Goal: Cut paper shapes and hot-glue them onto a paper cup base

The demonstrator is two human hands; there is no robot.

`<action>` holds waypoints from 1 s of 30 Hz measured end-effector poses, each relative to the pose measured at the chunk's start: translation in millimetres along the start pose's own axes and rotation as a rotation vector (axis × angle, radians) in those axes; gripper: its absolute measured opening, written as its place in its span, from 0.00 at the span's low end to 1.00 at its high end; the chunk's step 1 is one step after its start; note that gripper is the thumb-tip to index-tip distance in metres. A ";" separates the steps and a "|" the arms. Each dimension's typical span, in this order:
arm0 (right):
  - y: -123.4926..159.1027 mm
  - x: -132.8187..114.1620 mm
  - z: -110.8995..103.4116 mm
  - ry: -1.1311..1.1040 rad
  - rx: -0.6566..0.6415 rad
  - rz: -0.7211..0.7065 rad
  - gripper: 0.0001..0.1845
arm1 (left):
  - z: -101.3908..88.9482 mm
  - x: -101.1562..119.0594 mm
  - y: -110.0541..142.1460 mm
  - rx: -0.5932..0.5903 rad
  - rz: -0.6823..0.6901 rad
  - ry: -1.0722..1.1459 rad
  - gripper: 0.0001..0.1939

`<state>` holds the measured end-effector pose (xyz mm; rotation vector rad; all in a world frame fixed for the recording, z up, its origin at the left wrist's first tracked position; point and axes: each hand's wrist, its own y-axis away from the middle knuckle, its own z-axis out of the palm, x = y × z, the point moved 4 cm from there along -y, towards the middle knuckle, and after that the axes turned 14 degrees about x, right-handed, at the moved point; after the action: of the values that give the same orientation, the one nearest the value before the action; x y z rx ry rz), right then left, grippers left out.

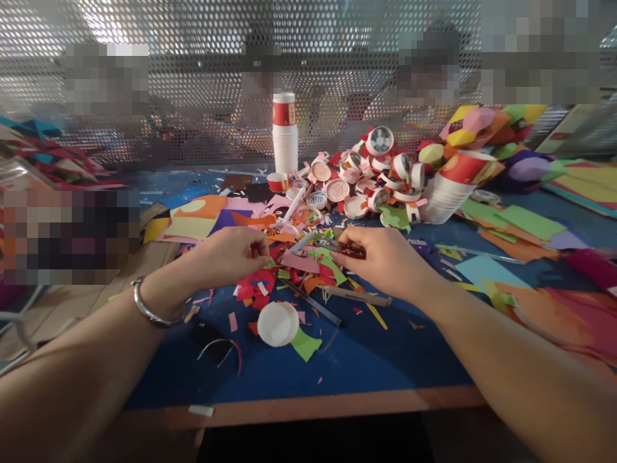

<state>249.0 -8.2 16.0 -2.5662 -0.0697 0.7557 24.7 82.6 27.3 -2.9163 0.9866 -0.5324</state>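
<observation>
My left hand (pixel 238 254) is closed in a pinch over the heap of paper scraps (pixel 289 283). A bit of green shows at its fingertips, but what they hold is too small to make out. My right hand (pixel 380 257) is closed around a tool with a dark brown handle (pixel 351 250) and a grey metal end pointing left; its exact kind is unclear. Green and pink paper pieces lie beneath the tool. Nearer me, a pair of overlapping white paper discs (pixel 277 324) rests beside a green paper piece (pixel 307 344).
Behind my hands, small cut-cup pieces (pixel 337 191) form a pile. A tall stack of paper cups (pixel 285 145) stands at the back, and another stack (pixel 448 193) leans at the right. Coloured paper sheets (pixel 530 225) lie rightward. A perforated metal screen (pixel 193 83) closes off the far side.
</observation>
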 end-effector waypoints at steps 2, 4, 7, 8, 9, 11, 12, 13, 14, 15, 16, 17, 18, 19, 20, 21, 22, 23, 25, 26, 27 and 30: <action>0.3 -0.8 0.1 0.003 -0.003 -0.002 0.09 | -2.9 -1.2 1.4 -0.020 -0.003 -0.003 0.08; 0.5 -1.8 0.5 0.000 -0.012 -0.002 0.10 | -4.4 -0.7 2.1 -0.003 0.006 -0.002 0.09; 0.5 -2.9 0.7 -0.010 -0.017 0.001 0.10 | -3.4 3.9 1.4 0.085 0.056 0.013 0.10; 0.5 -3.1 0.6 -0.011 -0.015 0.000 0.10 | -1.7 5.9 1.0 0.111 0.074 0.019 0.10; 0.5 -3.3 0.4 -0.008 -0.012 -0.002 0.10 | 0.8 7.8 0.7 0.127 0.086 0.026 0.11; 0.7 -3.6 0.0 -0.001 -0.006 -0.005 0.10 | 7.0 11.2 0.0 0.134 0.097 0.023 0.12; 0.8 -3.6 -0.2 0.000 -0.006 -0.003 0.09 | 10.2 12.9 -0.4 0.131 0.101 0.017 0.13; 0.9 -3.7 -0.4 -0.001 -0.006 0.000 0.09 | 13.0 14.7 -1.0 0.128 0.107 0.009 0.13; 0.9 -3.7 -0.4 -0.002 -0.010 0.003 0.09 | 15.3 16.7 -1.7 0.129 0.114 0.006 0.12; 0.8 -3.8 -0.6 -0.001 -0.010 0.005 0.09 | 16.9 18.9 -2.7 0.136 0.121 0.008 0.12; 0.7 -4.0 -0.9 0.003 -0.008 0.003 0.09 | 18.1 21.4 -3.8 0.144 0.130 0.018 0.12; 0.5 -4.2 -1.4 0.010 -0.003 -0.002 0.09 | 18.8 24.1 -4.9 0.150 0.143 0.037 0.12; 0.4 -4.3 -1.8 0.013 0.001 -0.006 0.09 | 18.9 26.7 -5.9 0.157 0.160 0.062 0.12; 0.4 -4.3 -2.2 0.014 0.003 -0.008 0.08 | 18.5 29.0 -6.8 0.163 0.180 0.085 0.13; 0.4 -4.2 -2.6 0.013 0.005 -0.007 0.08 | 17.2 30.5 -7.5 0.174 0.198 0.102 0.14; 0.4 -3.9 -3.1 0.011 0.008 -0.005 0.07 | 15.1 30.9 -7.8 0.186 0.210 0.111 0.15; 0.5 -3.7 -3.5 0.009 0.009 -0.005 0.07 | 12.3 30.1 -7.6 0.198 0.212 0.110 0.16; 0.7 -3.4 -4.1 0.009 0.014 -0.004 0.07 | 8.9 28.2 -6.9 0.205 0.202 0.099 0.16; 0.9 -2.8 -5.0 0.008 0.019 -0.001 0.07 | 1.5 23.8 -3.1 0.174 0.165 0.060 0.16; 0.9 -2.6 -5.3 0.006 0.018 0.000 0.07 | -2.5 22.6 0.2 0.143 0.147 0.039 0.16; 1.0 -2.5 -5.4 0.007 0.012 0.000 0.07 | -6.5 22.5 4.4 0.108 0.124 0.032 0.16; 0.8 -3.2 -5.4 0.034 -0.004 -0.011 0.10 | -14.4 34.0 22.2 -0.047 0.167 0.038 0.12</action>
<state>249.1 -11.6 21.3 -2.5791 -0.0744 0.7084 32.2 46.1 48.8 -2.8374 1.2495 -0.5654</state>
